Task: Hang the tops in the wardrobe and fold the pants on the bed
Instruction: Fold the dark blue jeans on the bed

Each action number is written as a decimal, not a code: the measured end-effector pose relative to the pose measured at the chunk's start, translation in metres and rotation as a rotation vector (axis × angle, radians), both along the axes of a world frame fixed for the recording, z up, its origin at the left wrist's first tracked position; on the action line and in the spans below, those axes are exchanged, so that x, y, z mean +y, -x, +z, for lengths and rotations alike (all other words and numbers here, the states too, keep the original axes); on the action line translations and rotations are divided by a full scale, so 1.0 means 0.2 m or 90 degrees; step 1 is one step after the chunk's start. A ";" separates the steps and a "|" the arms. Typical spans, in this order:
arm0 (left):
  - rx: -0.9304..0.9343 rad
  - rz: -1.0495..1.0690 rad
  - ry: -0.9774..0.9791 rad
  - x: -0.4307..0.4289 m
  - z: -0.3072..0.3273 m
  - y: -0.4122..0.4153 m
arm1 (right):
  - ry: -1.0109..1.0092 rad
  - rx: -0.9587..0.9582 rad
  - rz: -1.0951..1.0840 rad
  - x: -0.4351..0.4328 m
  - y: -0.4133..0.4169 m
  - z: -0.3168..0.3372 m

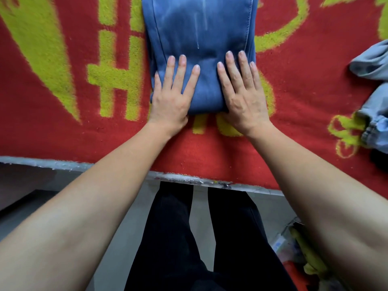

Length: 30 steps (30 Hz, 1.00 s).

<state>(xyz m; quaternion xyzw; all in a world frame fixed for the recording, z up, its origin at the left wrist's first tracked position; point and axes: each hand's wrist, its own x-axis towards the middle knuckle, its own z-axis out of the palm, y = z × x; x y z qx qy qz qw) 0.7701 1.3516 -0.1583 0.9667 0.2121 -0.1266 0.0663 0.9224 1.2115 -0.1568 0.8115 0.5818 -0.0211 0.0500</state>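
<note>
- Blue jeans (199, 38) lie folded into a narrow stack on the red blanket (304, 91), toward its near edge. The denim is mid-blue with a faded whitish patch, pale streaks and stitched side seams.
- Left hand (170, 99) and right hand (243, 97) press flat on the jeans' rounded near fold, fingers straight and spread, gripping nothing.
- A pale blue garment (375, 114) lies crumpled at the blanket's right side.

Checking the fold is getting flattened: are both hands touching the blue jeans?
Touching. The head view shows the left hand and the right hand lying flat, fingers straight, on the folded blue jeans.
</note>
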 end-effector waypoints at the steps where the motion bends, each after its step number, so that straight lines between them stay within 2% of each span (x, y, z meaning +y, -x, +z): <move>1: 0.019 -0.013 0.025 0.03 0.01 -0.01 | 0.029 0.021 -0.002 0.01 -0.01 0.01; 7: 0.126 -0.029 0.176 0.20 0.27 -0.11 | 0.183 0.158 -0.050 0.15 -0.07 0.31; 13: 0.016 0.061 0.190 0.34 0.95 -0.11 | 0.166 0.146 -0.010 0.38 -0.18 1.03; 16: 0.003 0.088 0.160 0.34 1.34 -0.03 | 0.169 0.135 0.025 0.42 -0.14 1.38; 20: -0.049 0.149 0.105 0.25 1.76 0.14 | 0.110 0.104 0.104 0.40 -0.05 1.76; 26: -0.130 0.289 -0.044 -0.05 2.16 0.52 | -0.017 0.071 0.288 0.36 0.19 2.19; 30: -0.134 0.379 -0.123 -0.27 2.37 0.83 | -0.078 0.108 0.398 0.30 0.47 2.34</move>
